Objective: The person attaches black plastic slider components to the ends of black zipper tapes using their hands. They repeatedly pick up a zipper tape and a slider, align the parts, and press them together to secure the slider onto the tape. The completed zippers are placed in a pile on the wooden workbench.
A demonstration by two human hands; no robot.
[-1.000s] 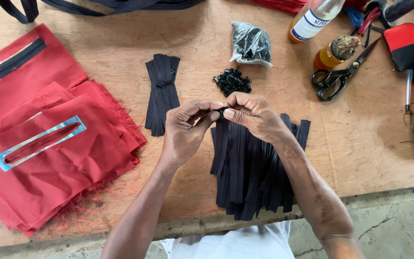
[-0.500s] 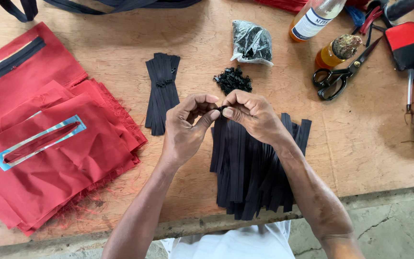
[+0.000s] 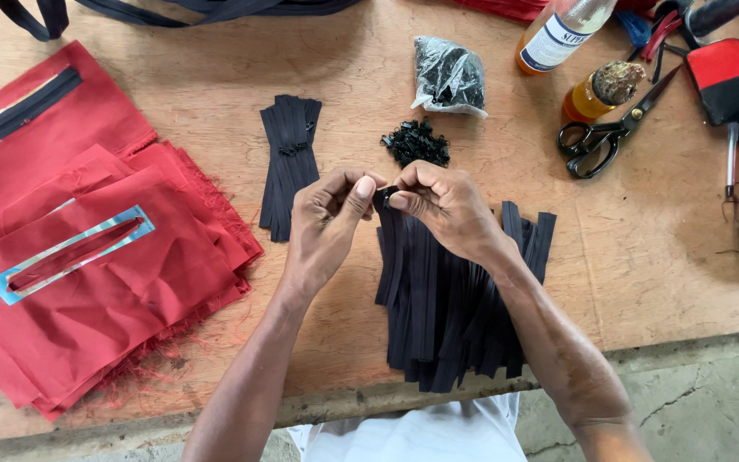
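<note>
Zipper strip [image 3: 384, 198], mostly hidden, sits pinched between left hand [image 3: 325, 224] and right hand [image 3: 440, 205] grips.

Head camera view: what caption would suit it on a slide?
Two hands, left and right, pinch a black zipper strip above a pile of strips.

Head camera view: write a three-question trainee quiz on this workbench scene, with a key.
1. True or false: both hands, the left hand and the right hand, pinch one black zipper strip.
2. What lies under the right wrist: A) red cloth, B) the fanned pile of black zipper strips, C) scissors?
3. Name the metal tool with black handles right of the small heap of black sliders.

Key: 1 true; 2 B; 3 scissors.
</note>
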